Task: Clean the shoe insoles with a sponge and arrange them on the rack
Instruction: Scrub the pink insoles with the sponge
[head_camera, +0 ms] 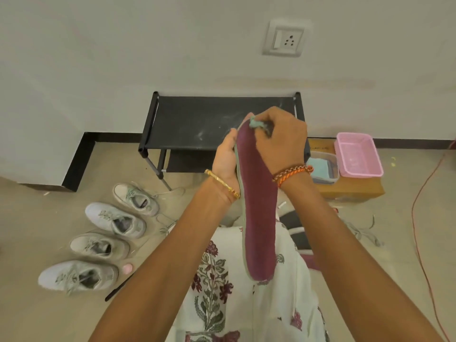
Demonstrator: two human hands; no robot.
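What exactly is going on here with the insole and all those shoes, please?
A person is cleaning a maroon insole. The left hand holds it upright by its edge while the right hand rubs a small teal sponge on its top end. The black rack behind shows no insoles; four pale sneakers sit on the floor.

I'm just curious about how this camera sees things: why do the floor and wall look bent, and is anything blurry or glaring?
Head view: the wide-angle lens bows the skirting and the rack outward; the lighting is soft and even, with no harsh glare; the sponge under the right hand looks slightly smeared, while the insole held by the left hand and the shoes are softly rendered but readable.
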